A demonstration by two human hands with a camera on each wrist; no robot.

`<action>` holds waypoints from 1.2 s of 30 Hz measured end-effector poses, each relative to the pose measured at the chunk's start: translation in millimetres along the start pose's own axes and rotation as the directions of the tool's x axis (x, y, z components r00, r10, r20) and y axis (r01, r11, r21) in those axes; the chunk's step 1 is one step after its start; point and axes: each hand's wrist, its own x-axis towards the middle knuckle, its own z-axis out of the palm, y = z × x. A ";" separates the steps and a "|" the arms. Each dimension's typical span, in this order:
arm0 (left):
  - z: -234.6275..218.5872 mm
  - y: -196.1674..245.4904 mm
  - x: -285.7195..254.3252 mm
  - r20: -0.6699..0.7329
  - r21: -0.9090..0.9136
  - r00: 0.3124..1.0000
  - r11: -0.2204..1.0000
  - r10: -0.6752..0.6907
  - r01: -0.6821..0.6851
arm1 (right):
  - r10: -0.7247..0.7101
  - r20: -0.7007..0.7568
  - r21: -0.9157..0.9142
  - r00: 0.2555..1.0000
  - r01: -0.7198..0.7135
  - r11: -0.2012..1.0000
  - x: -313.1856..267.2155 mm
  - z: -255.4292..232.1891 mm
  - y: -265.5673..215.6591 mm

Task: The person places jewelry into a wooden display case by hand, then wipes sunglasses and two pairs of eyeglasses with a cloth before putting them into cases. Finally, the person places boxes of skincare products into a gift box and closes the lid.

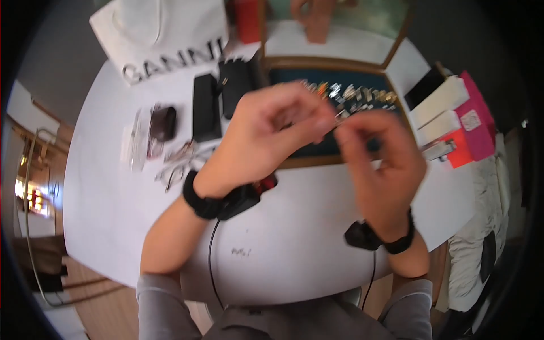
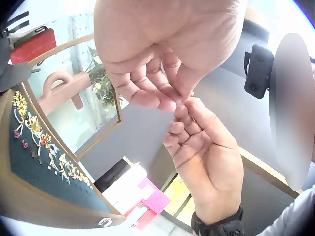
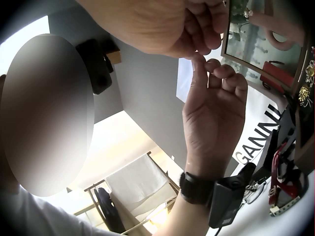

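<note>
Fingertip to fingertip, my left hand [image 1: 249,136] and right hand [image 1: 388,161] meet in front of me, raised over the front of a jewelry box. Thumb and forefinger of each hand pinch a tiny shiny piece [image 2: 191,94] between them; it is mostly hidden by the fingertips, and I cannot tell its kind. The other fingers of both hands are loosely curled. Behind the hands, the wood-framed jewelry box [image 1: 309,163] stands with its glassy lid [image 1: 362,31] raised. Rows of earrings and other jewelry [image 1: 371,95] lie on its dark teal lining.
At the left are black cases [image 1: 205,107], a brown pouch [image 1: 163,123] and eyeglasses [image 1: 177,170]. A white paper bag [image 1: 164,39] stands at the back left. Pink and white boxes [image 1: 476,133] and a stapler-like item [image 1: 439,149] sit at the right. Cables run from both wrist cameras.
</note>
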 end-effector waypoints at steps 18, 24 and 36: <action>-7.5 -10.8 13.0 -0.199 0.242 0.948 0.950 0.250 -0.200 | 0.129 0.168 0.166 0.977 -0.157 0.974 -21.1 17.9 13.9; -30.4 8.8 15.9 -0.079 -0.213 0.970 0.946 0.231 -0.243 | 0.022 0.803 0.104 0.595 -0.177 0.979 -64.1 54.1 -7.0; -19.3 27.7 13.6 -0.121 -0.053 0.984 0.989 0.130 -0.137 | -0.006 0.888 0.076 0.460 -0.134 0.988 -79.9 64.2 -15.6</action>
